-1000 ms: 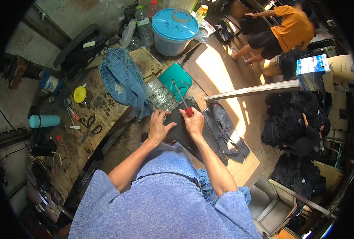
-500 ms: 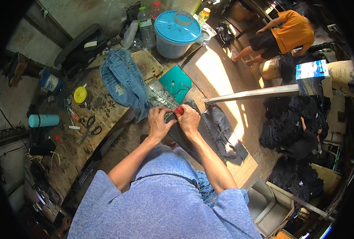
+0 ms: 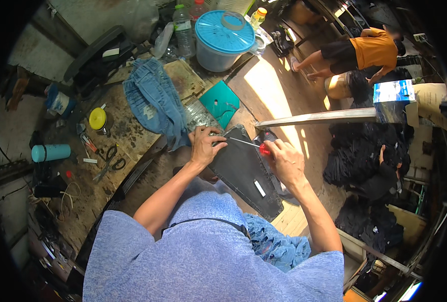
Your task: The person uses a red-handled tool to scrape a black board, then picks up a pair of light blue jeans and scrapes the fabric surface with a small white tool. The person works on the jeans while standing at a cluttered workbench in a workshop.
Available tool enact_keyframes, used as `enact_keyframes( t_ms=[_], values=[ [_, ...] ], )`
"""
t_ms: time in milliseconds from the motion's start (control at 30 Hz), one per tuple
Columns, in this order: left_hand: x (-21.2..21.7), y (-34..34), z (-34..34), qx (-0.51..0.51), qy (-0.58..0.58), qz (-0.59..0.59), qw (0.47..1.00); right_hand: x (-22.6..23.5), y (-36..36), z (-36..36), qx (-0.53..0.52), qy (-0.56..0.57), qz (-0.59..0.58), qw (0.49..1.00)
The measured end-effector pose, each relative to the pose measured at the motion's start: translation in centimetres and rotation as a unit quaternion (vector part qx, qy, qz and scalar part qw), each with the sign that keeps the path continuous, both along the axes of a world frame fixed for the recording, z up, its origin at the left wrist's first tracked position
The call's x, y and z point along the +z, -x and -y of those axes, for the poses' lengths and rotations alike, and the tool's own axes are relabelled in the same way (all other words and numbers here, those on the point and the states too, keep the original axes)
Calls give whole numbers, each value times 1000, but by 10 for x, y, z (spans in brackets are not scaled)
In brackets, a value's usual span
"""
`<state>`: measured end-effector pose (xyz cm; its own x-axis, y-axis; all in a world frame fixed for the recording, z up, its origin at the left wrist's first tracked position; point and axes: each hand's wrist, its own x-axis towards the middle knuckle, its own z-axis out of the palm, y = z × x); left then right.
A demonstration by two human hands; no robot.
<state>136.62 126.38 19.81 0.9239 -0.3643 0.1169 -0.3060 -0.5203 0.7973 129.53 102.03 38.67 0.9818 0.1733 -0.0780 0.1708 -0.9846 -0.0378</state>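
My right hand [image 3: 286, 162] is closed round the red handle of a screwdriver [image 3: 244, 143]. Its thin metal shaft points left, the tip reaching my left fingertips. My left hand [image 3: 205, 146] has thumb and fingers drawn together at that tip; whatever they pinch is too small and dark to make out. Beneath both hands lies a long black board [image 3: 241, 168] with a small white stick [image 3: 259, 189] on it. Just beyond my left hand is a board wrapped in clear shiny film [image 3: 199, 115], with a teal sheet [image 3: 220, 104] beside it.
Blue jeans [image 3: 155, 103] lie on the stained wooden bench [image 3: 133, 128], near scissors [image 3: 110, 162] and a yellow-lidded jar [image 3: 98, 119]. A blue-lidded bucket [image 3: 223, 45] stands at the back. Rightward are a metal bar [image 3: 319, 117], a box [image 3: 393, 93], dark cloth piles [image 3: 354, 161] and a bending person [image 3: 374, 50].
My right hand has moved right with the screwdriver, away from my left hand, baring the shaft. The black board and white stick now show. The person in orange has shifted posture.
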Motion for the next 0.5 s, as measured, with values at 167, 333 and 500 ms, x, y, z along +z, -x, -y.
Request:
enact_keyframes(
  t_ms=[167,333,500],
  values=[
    [-2,2,0,14,13,-11,1000,-2,-5,-13,50,69,-17,996],
    [-4,4,1,23,16,-5,1000,-2,-11,-15,62,79,-30,994],
    [-6,5,1,31,24,-10,999,0,-15,-20,83,94,-37,991]
  ],
)
